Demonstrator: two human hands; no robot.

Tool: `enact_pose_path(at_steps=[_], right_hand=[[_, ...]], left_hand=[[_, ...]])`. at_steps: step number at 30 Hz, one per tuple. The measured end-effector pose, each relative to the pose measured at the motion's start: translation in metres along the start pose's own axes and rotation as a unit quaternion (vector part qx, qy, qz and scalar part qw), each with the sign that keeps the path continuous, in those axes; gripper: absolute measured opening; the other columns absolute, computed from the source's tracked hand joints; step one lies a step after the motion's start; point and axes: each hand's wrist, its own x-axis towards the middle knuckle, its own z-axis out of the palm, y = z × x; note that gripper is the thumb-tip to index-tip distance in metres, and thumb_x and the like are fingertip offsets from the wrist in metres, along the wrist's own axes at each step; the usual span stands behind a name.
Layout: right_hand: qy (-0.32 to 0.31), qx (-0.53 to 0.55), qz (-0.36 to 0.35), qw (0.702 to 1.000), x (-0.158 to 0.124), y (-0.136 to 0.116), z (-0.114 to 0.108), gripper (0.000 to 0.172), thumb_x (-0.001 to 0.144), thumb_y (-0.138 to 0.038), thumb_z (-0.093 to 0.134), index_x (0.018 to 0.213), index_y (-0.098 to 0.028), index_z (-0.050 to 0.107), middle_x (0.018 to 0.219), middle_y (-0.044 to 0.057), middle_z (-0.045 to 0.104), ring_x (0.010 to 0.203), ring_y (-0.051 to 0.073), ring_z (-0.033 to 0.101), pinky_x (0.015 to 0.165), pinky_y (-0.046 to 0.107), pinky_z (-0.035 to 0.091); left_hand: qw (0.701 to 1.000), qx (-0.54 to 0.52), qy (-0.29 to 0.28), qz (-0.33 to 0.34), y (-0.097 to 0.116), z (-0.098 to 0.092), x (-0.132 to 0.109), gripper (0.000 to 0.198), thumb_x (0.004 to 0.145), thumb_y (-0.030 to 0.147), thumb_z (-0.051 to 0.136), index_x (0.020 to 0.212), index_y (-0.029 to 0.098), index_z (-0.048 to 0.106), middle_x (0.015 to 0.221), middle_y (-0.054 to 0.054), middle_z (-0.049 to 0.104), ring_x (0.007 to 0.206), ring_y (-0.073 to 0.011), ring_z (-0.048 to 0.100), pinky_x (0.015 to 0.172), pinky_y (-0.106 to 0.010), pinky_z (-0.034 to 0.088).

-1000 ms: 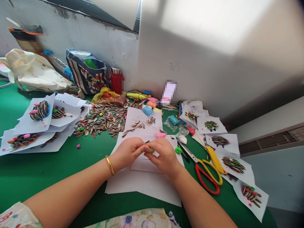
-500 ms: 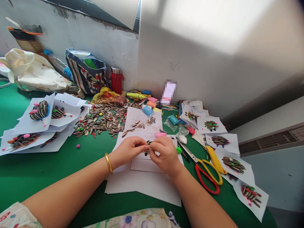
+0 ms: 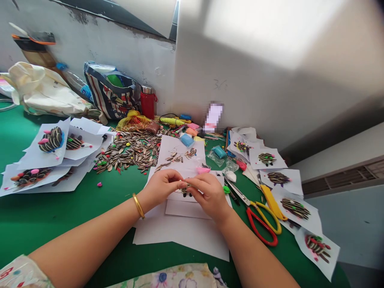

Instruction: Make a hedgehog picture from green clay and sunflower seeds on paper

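Observation:
My left hand and my right hand meet fingertip to fingertip over white paper sheets. Both hands are closed in a pinch, and whatever sits between the fingertips is too small and covered to name. Just beneath them, dark striped sunflower seeds lie on the top sheet, partly hidden by my fingers. A gold bangle circles my left wrist. Beyond the hands, loose seeds rest on another white sheet, with a pink clay lump near its lower edge.
A large heap of sunflower seeds spreads at the back left. Scissors and a yellow cutter lie right of my hands. Seed pictures on paper stand at the far left and right. A red flask stands behind.
Both hands stay joined at the fingertips and shift only slightly. A bit more of the seeds beneath them shows now.

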Motion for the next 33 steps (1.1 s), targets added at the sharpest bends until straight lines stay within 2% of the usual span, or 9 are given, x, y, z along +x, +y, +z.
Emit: enact_pose_path(at_steps=[3, 6, 9, 12, 15, 19, 23, 28, 33], right_hand=[[-0.002, 0.008, 0.019, 1.0, 0.0, 0.0, -0.001, 0.014, 0.092, -0.03, 0.061, 0.103, -0.024, 0.068, 0.089, 0.004, 0.071, 0.082, 0.019, 0.063, 0.076, 0.034, 0.048], [0.005, 0.012, 0.064, 0.998, -0.002, 0.007, -0.002, 0.014, 0.092, -0.033, 0.061, 0.1, -0.022, 0.067, 0.087, 0.004, 0.071, 0.082, 0.019, 0.063, 0.076, 0.033, 0.049], [0.021, 0.002, 0.123, 0.992, -0.005, 0.019, -0.001, 0.019, 0.092, -0.036, 0.059, 0.101, -0.021, 0.066, 0.094, 0.006, 0.07, 0.085, 0.02, 0.063, 0.077, 0.033, 0.05], [0.008, -0.003, 0.173, 0.985, -0.006, 0.031, 0.001, 0.022, 0.092, -0.036, 0.057, 0.105, -0.02, 0.067, 0.1, 0.008, 0.07, 0.086, 0.02, 0.064, 0.075, 0.033, 0.052], [0.005, -0.008, 0.199, 0.98, -0.005, 0.038, 0.002, 0.024, 0.09, -0.027, 0.055, 0.109, -0.02, 0.068, 0.101, 0.008, 0.07, 0.084, 0.02, 0.064, 0.075, 0.034, 0.053], [0.006, -0.016, 0.197, 0.98, -0.005, 0.045, 0.003, 0.031, 0.087, -0.02, 0.053, 0.115, -0.02, 0.066, 0.11, 0.01, 0.069, 0.093, 0.022, 0.064, 0.078, 0.036, 0.054], [0.011, -0.003, 0.191, 0.982, -0.006, 0.047, 0.002, 0.031, 0.087, -0.02, 0.054, 0.116, -0.02, 0.064, 0.112, 0.01, 0.067, 0.097, 0.021, 0.063, 0.081, 0.037, 0.054], [0.059, 0.066, 0.141, 0.986, -0.004, 0.03, -0.004, 0.029, 0.091, -0.021, 0.054, 0.119, -0.023, 0.061, 0.111, 0.007, 0.065, 0.091, 0.018, 0.061, 0.084, 0.036, 0.053], [0.079, 0.108, 0.134, 0.982, -0.004, 0.019, -0.004, 0.034, 0.092, -0.023, 0.056, 0.126, -0.025, 0.056, 0.114, 0.007, 0.065, 0.096, 0.019, 0.062, 0.089, 0.039, 0.053]], left_hand=[[0.999, 0.034, 0.034, 0.017, 0.0, -0.001, 0.001, 0.02, 0.072, 0.037, 0.071, 0.07, 0.018, 0.071, 0.069, -0.002, 0.069, 0.067, -0.0162, 0.061, 0.061, -0.026, 0.049], [0.997, 0.041, 0.057, 0.042, 0.0, -0.001, 0.002, 0.019, 0.077, 0.036, 0.068, 0.082, 0.019, 0.075, 0.084, -0.005, 0.074, 0.081, -0.0195, 0.066, 0.074, -0.03, 0.053], [0.997, 0.026, 0.064, 0.034, 0.0, 0.0, 0.002, 0.023, 0.08, 0.036, 0.065, 0.094, 0.021, 0.076, 0.096, -0.006, 0.075, 0.09, -0.0211, 0.068, 0.083, -0.034, 0.053], [0.999, -0.01, 0.053, 0.008, 0.0, 0.001, 0.002, 0.028, 0.083, 0.037, 0.062, 0.102, 0.02, 0.074, 0.097, -0.006, 0.075, 0.087, -0.0205, 0.069, 0.083, -0.034, 0.055], [0.998, -0.023, 0.052, -0.006, 0.0, 0.0, 0.002, 0.029, 0.083, 0.038, 0.062, 0.101, 0.019, 0.074, 0.09, -0.006, 0.076, 0.083, -0.0201, 0.069, 0.08, -0.034, 0.056], [0.998, -0.029, 0.059, -0.015, -0.001, -0.001, 0.002, 0.031, 0.078, 0.043, 0.069, 0.095, 0.018, 0.075, 0.088, -0.006, 0.075, 0.082, -0.0208, 0.068, 0.076, -0.034, 0.055], [0.996, -0.058, 0.064, -0.016, -0.001, -0.001, 0.002, 0.034, 0.076, 0.045, 0.071, 0.097, 0.018, 0.075, 0.095, -0.008, 0.075, 0.088, -0.0221, 0.068, 0.081, -0.035, 0.055], [0.991, -0.11, 0.064, -0.031, -0.001, -0.001, 0.004, 0.039, 0.076, 0.044, 0.072, 0.105, 0.017, 0.073, 0.103, -0.009, 0.075, 0.097, -0.0236, 0.068, 0.089, -0.038, 0.053], [0.985, -0.155, 0.062, -0.044, -0.001, -0.001, 0.004, 0.039, 0.071, 0.045, 0.076, 0.099, 0.017, 0.073, 0.095, -0.007, 0.074, 0.089, -0.0212, 0.067, 0.083, -0.036, 0.054]])
